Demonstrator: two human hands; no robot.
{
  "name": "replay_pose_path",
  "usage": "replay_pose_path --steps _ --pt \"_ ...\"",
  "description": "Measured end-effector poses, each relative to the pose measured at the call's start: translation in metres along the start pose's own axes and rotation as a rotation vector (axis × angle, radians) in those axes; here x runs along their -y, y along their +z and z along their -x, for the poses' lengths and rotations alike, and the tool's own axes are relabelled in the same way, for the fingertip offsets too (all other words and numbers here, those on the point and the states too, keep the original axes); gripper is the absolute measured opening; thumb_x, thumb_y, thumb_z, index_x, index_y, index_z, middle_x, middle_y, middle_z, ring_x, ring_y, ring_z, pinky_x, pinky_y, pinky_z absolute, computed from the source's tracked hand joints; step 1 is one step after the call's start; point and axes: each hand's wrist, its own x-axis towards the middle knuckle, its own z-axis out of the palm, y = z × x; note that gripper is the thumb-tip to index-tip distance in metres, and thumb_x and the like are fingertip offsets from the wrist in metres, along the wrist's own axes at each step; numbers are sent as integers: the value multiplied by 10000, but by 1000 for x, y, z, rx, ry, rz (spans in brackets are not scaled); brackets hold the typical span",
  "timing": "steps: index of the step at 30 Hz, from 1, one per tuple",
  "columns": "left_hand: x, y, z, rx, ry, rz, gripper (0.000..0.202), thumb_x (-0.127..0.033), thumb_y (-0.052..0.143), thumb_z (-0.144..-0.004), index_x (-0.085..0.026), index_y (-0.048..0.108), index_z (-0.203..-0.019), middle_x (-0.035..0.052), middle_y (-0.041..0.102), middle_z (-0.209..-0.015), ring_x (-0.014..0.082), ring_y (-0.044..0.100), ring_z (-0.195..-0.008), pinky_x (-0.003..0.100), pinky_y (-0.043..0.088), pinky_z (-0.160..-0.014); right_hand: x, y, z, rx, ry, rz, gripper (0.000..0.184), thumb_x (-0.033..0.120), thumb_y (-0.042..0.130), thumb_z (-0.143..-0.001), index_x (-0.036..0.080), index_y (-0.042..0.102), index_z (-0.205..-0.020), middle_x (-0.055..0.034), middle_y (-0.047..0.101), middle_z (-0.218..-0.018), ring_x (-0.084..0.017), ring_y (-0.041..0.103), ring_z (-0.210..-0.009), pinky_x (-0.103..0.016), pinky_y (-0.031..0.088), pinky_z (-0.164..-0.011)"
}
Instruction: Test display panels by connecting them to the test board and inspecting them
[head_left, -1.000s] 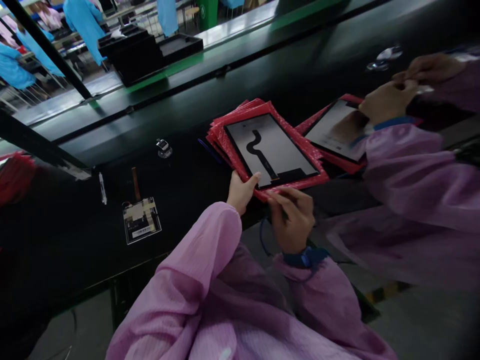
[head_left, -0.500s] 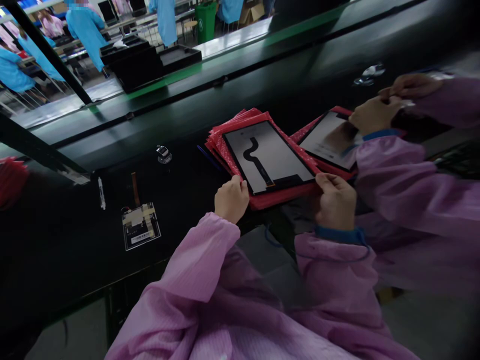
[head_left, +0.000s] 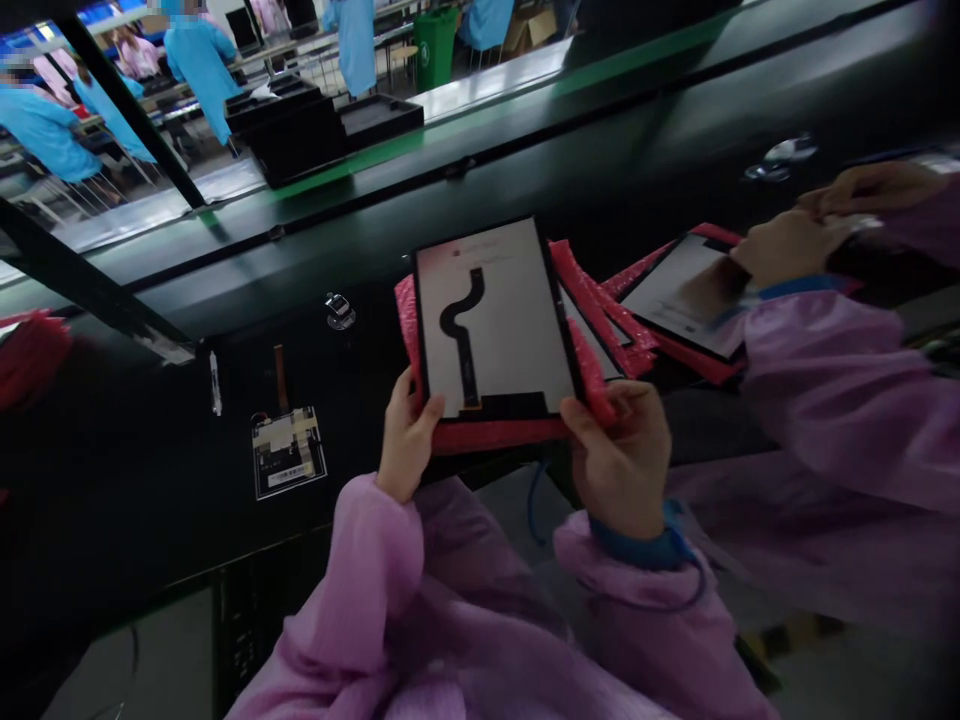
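Taking the board [head_left: 300, 440] as landmark: well left of it lies one red bundle [head_left: 34, 360], and near its upper-left corner, one white pen [head_left: 215, 383]. One brown ribbon [head_left: 280, 378] points away from the board's far edge. Right of the board, both hands hold one panel [head_left: 510, 320]: pale grey, thinly black-bordered, with one black S-curved cable (its lower end edged in orange) and a black block at the lower right. Red wrap [head_left: 495, 436] shows beneath. The left hand [head_left: 405, 440] grips the lower-left corner, thumb in front; the right hand [head_left: 626, 460] pinches the lower-right corner. Farther from the board is a pile of red sleeves [head_left: 637, 345], number unclear, then one more panel [head_left: 682, 290] by a co-worker's two hands [head_left: 784, 250].
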Motion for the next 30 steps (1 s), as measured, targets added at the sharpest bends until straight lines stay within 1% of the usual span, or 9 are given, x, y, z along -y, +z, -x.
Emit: replay_pose_path --steps 4,7,9,12,15,19,21,25,30 --pt "-3 -57 44 -212 -5 -90 690 -515 850 -807 -192 618 -1370 101 725 -1312 272 703 -1196 369 558 -1064 -10 19 35 271 -9 34 443 499 817 -744 227 517 -921 18 546 -840 -121 540 -725 -253 465 -659" --pt "2 -85 72 -352 -106 -128 787 -550 854 -789 -200 575 -1437 114 711 -1348 287 690 -1235 389 545 -1089 -20 29 49 482 190 -33 500 610 793 -759 226 545 -961 -4 595 -854 -139 585 -767 -259 510 -677" --pt "7 -91 84 -406 -174 -138 867 -581 858 -764 -192 537 -1469 133 700 -1367 307 685 -1246 422 539 -1101 -24 31 52 534 374 -90 557 667 780 -748 216 572 -1001 -9 634 -855 -137 609 -770 -252 531 -686" --pt "12 -88 93 -441 -214 -175 894 -611 836 -762 -183 515 -1478 151 671 -1411 324 657 -1294 459 504 -1150 -28 28 50 442 618 -209 668 666 828 -676 227 568 -1108 2 687 -865 -138 642 -712 -239 535 -591" --pt "16 -84 94 -403 -217 -267 855 -604 786 -809 -176 501 -1491 149 649 -1439 310 617 -1353 440 465 -1194 -28 23 43 293 722 -313 728 663 884 -579 240 544 -1064 -8 732 -919 -153 670 -647 -244 533 -470" --pt "20 -83 94 -266 -193 -300 855 -553 697 -892 -147 379 -1574 157 665 -1410 268 667 -1280 408 519 -1137 -30 18 25 176 682 -323 675 706 861 -589 212 563 -939 -9 726 -828 -156 689 -593 -233 540 -412" --pt "20 -83 94 -246 -170 -301 849 -510 679 -906 -135 342 -1590 156 693 -1362 253 697 -1227 401 543 -1106 -31 15 15 124 665 -321 622 670 874 -596 196 573 -864 -9 702 -749 -159 683 -552 -220 526 -395" --pt "20 -79 95 -284 -134 -284 783 -456 674 -909 -138 385 -1563 156 700 -1350 237 712 -1205 378 547 -1103 -27 7 -5 40 594 -245 468 538 867 -681 175 574 -719 -29 651 -629 -191 668 -499 -228 482 -376" --pt "21 -79 100 -307 -111 -386 866 -447 698 -921 -176 287 -1633 160 614 -1477 256 659 -1304 400 510 -1154 -23 -6 -35 -103 506 -93 230 262 718 -785 175 572 -629 -12 563 -544 -165 571 -434 -284 480 -429"
